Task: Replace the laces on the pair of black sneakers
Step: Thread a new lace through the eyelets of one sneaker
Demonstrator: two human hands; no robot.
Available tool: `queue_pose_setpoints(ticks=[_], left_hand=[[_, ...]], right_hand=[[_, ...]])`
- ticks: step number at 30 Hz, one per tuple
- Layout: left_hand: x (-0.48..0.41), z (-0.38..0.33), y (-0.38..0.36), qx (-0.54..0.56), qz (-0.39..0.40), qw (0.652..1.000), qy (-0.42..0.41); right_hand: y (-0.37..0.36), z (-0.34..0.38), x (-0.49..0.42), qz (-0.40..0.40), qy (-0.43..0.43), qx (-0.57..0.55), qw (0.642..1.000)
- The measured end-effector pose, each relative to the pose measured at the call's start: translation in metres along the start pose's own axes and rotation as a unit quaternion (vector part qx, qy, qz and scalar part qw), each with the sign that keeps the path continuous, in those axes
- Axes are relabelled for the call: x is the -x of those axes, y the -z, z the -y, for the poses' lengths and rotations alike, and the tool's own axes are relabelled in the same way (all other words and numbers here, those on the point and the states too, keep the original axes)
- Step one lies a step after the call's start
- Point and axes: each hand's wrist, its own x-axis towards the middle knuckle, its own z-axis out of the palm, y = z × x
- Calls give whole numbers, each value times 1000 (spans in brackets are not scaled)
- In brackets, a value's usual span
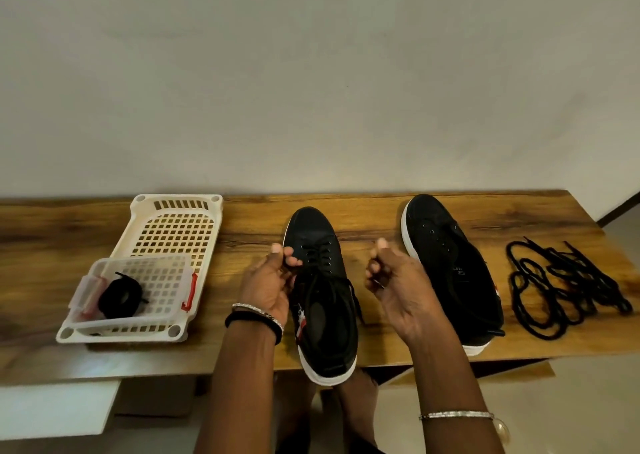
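One sneaker [323, 301], between the hands, seems nearly laced; the left hand [266, 287] and right hand [393, 280] each pinch one end of its lace [320, 261]. Right of the grip the second sneaker [450, 266] shows bare eyelets; left of it a coiled lace [119, 297] waits.

Both forearms reach forward, flanking the laced sneaker [322, 280]. Left hand [268, 280], just left of it, pinches its lace [320, 258] between thumb and fingertips. Right hand [398, 291], just right of it, is palm-up with the thumb raised and the fingers curled on the lace's other end.
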Motion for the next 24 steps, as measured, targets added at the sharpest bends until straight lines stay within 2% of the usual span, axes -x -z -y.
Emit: queue_pose_setpoints(ticks=[3,7,9,14,20,24], left_hand=[[2,-1,-4,0,-5,1000,-10],[0,-1,-1,-9,-4,1000,-11],[-2,0,0,-15,0,1000,-12],[0,0,-2,-36,1,999,-23],[-3,0,0,-61,14,997,-54],[1,0,-3,-44,29,996,-68]], right_hand=[[-16,0,9,101,57,139,984],[-16,1,13,169,108,255,946],[-13,2,12,167,105,323,926],[-12,-3,9,101,141,479,861],[-6,3,11,112,183,452,866],[-3,8,14,131,177,377,900]])
